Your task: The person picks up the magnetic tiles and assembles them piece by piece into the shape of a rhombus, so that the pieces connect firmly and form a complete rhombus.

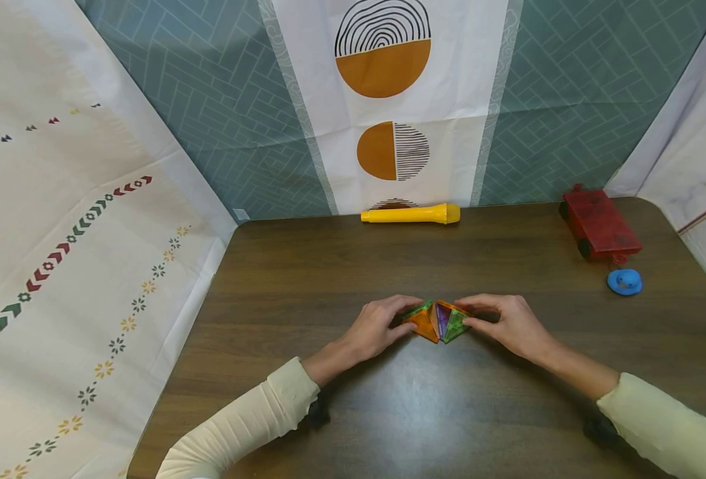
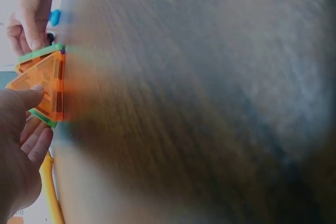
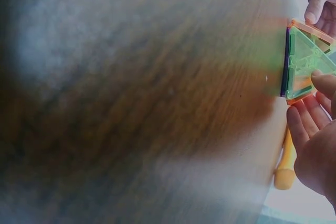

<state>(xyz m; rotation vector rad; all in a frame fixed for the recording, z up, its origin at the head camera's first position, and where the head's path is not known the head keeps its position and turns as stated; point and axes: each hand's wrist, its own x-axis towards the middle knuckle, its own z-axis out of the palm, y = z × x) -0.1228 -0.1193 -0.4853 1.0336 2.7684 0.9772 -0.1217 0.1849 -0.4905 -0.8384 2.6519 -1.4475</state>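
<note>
Two small clusters of translucent triangular magnetic tiles stand nearly touching at mid-table. My left hand (image 1: 372,327) pinches the left cluster, thumb on its orange tile (image 1: 424,324) and fingers behind at a green tile (image 2: 43,117). On the other side my right hand (image 1: 517,326) grips the right cluster. Its thumb presses a green tile (image 1: 457,324), with the fingers behind near an orange edge (image 3: 300,98). A purple tile (image 1: 442,318) belongs to the right cluster, showing as its bottom edge in the right wrist view. The tiles lean together like little pyramids; their inner sides are partly hidden.
A yellow toy microphone-shaped stick (image 1: 410,213) lies along the back edge of the brown wooden table (image 1: 305,266). At the back right are a red toy wagon (image 1: 603,225) and a small blue toy (image 1: 625,282). Patterned cloth (image 1: 209,120) hangs behind.
</note>
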